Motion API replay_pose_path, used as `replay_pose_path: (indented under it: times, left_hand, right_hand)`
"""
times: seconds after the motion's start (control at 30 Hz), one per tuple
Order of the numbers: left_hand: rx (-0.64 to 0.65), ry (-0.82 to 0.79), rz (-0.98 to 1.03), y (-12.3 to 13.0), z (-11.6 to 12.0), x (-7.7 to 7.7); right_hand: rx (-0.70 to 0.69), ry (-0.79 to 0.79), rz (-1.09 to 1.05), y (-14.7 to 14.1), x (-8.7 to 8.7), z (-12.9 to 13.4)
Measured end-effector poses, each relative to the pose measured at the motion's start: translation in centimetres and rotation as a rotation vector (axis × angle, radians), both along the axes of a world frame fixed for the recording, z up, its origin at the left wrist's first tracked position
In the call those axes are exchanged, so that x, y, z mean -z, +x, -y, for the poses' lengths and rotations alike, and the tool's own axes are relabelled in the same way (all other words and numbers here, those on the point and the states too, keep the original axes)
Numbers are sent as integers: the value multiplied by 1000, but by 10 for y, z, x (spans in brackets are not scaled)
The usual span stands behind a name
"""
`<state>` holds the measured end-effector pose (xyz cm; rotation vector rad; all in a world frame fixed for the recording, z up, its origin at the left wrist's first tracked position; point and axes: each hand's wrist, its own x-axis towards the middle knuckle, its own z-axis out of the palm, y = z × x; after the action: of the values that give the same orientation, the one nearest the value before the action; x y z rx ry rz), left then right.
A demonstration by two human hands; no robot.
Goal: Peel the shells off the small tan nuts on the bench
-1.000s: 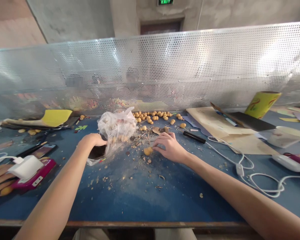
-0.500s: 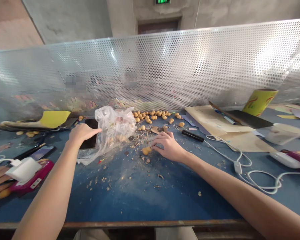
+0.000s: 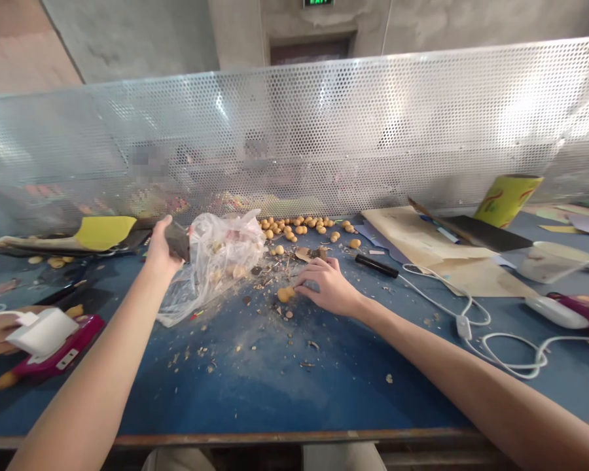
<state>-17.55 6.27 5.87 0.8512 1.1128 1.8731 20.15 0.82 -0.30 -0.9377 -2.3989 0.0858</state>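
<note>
Your left hand (image 3: 161, 247) just lifted a dark slab (image 3: 178, 240), clenched, at the plastic bag's (image 3: 226, 260) 9 o'clock; your right hand (image 3: 330, 286) rests released by a yellow lump (image 3: 285, 294).

The left forearm (image 3: 93, 373) and right forearm (image 3: 471, 373) are bare, long and smooth, tapering to an ungloved left hand (image 3: 161, 245) and right hand (image 3: 330, 286). Pale trousers (image 3: 177, 460) show at the bottom of the view.
</note>
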Motion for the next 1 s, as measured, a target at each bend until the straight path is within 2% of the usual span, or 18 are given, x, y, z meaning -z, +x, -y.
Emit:
replay_pose_path:
  times: [0.07,0.2,0.27,0.43,0.53,0.67,1.0]
  left_hand:
    - [24,24,192,16,4,1]
    - [238,215,264,51,16,9]
    - [367,194,251,69,22,16]
    - [528,69,228,103,27,35]
    - [632,66,235,109,28,41]
    - [718,135,250,110,31,40]
    - [810,165,246,116,40,37]
  right_hand:
    - [1,-4,0,0,0,0]
    - [-12,-20,-2,-1,0,1]
    - [-20,-26,-2,-1,0,1]
    - [-30,-25,5,0,2,-1]
    - [-33,-23,9,0,3,-3]
    - [-35,-30,17,0,4,-4]
    - [-37,-42,12,-1,5,-4]
